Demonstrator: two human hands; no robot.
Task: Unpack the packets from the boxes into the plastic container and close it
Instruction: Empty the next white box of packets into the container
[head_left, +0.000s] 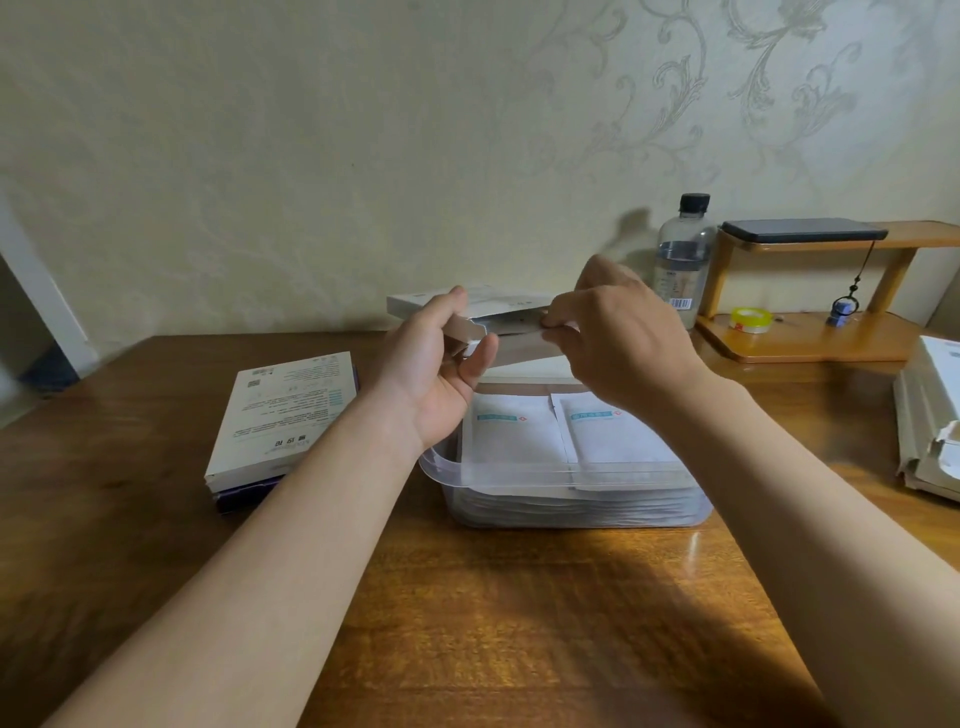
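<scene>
I hold a flat white cardboard box (498, 312) in the air above the clear plastic container (566, 499). My left hand (436, 364) grips the box's left end, where a flap stands open. My right hand (618, 338) pinches the open edge of the box on its right side. The container sits lidless on the wooden table and is stacked with white packets (613, 431) printed in teal. Whether packets remain inside the held box is hidden.
Two stacked boxes (283, 415) lie left of the container. Flattened cardboard boxes (930, 436) pile up at the right edge. Behind, a water bottle (680, 260), a wooden shelf (810, 338) with a phone (800, 229) and a tape roll (749, 319).
</scene>
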